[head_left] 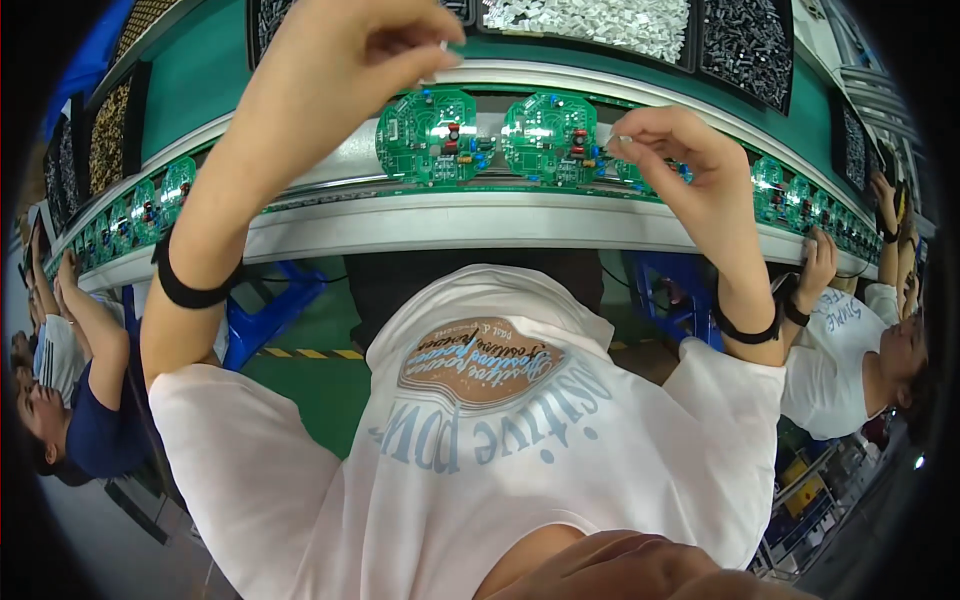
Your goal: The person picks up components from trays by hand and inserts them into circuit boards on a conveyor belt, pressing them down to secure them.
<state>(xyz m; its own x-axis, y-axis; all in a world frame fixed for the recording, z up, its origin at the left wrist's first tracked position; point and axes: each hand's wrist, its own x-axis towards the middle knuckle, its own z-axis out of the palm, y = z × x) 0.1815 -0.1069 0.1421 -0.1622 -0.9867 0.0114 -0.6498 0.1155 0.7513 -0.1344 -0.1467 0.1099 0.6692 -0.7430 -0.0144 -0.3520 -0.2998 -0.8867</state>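
My left hand (385, 50) is raised over the far side of the conveyor line, thumb and fingers pinched on a small white part (443, 47). Just below it lies a green circuit board (405, 150) with red, blue and black components. A second green circuit board (525, 145) sits to its right in the same track. At that board's right edge, my right hand (695, 160) is closed in a pinch on another small white part (621, 139), above a further board mostly hidden by the hand. Both wrists wear black bands.
Beyond the track stand a tray of white parts (590, 25) and a tray of black parts (745, 50). Tan parts fill a bin (107, 140) at far left. A metal rail (440, 225) runs along the near side. Co-workers sit at left and right, hands near the line.
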